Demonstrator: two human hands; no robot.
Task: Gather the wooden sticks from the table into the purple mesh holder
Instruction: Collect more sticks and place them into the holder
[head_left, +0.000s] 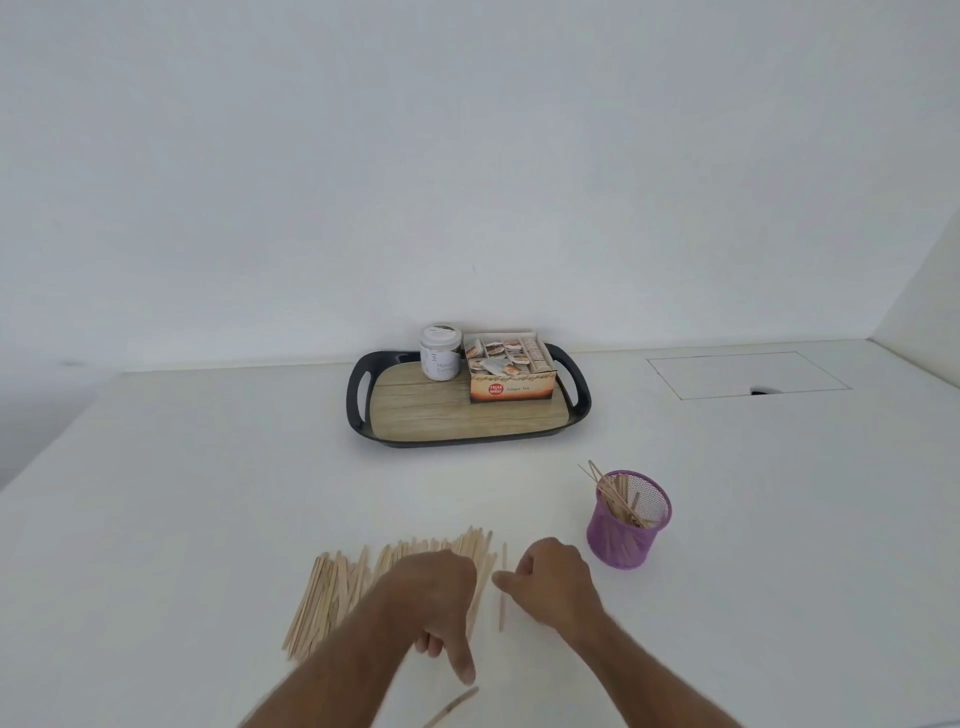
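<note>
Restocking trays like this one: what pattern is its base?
Light wood-grain base, black rim, seen in the head view.

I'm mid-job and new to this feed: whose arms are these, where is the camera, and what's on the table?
No machine here: a person's two bare arms, filmed by a single wide-angle camera worn on their head, looking forward and down. The left hand rests over a spread pile of wooden sticks on the white table, one finger pointing toward the near edge. The right hand is curled beside a single stick; whether it pinches anything is unclear. The purple mesh holder to the right already has some sticks in it. Farther back, a black-rimmed tray carries a jar and a tea box.
</note>
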